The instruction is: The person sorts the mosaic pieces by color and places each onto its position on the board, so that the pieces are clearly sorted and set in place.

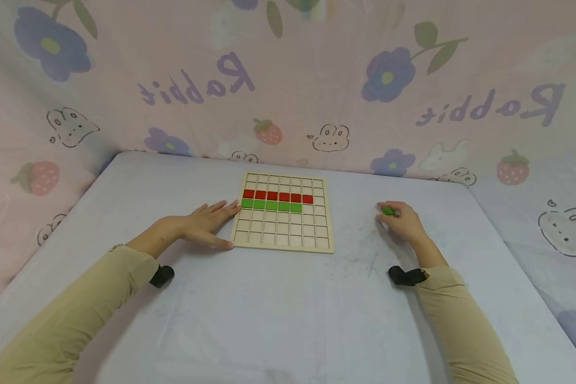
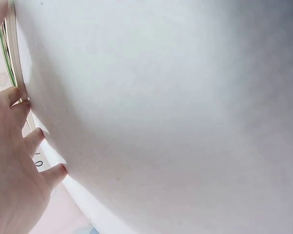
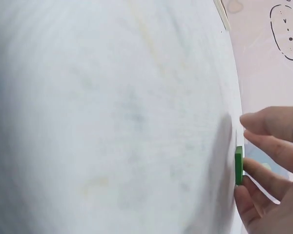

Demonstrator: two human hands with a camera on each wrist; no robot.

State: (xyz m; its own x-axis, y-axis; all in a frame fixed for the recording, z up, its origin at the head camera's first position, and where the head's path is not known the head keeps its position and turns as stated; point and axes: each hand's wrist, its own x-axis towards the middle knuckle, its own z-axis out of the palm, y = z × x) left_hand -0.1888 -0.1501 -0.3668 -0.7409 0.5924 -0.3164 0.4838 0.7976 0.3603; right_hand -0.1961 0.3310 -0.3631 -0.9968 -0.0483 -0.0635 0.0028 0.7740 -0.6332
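A square wooden grid board (image 1: 282, 247) lies flat on the table, with a row of several red tiles (image 1: 272, 196) across it. Directly below, nearer the person, runs a row of several green tiles (image 1: 271, 205). My left hand (image 1: 206, 223) has its fingers spread, and its fingertips and thumb touch the board's left edge. In the left wrist view the fingertips (image 2: 58, 170) rest low beside that edge. To the right of the board, apart from it, my right hand (image 1: 403, 220) holds a loose green tile (image 3: 239, 165) between its fingers, just above the table.
A white cloth covers the table (image 1: 269, 314), with faint smudges right of the board. A printed curtain (image 1: 297, 80) with rabbits, flowers and strawberries hangs behind and at both sides. Black wrist devices (image 1: 405, 276) sit at both cuffs.
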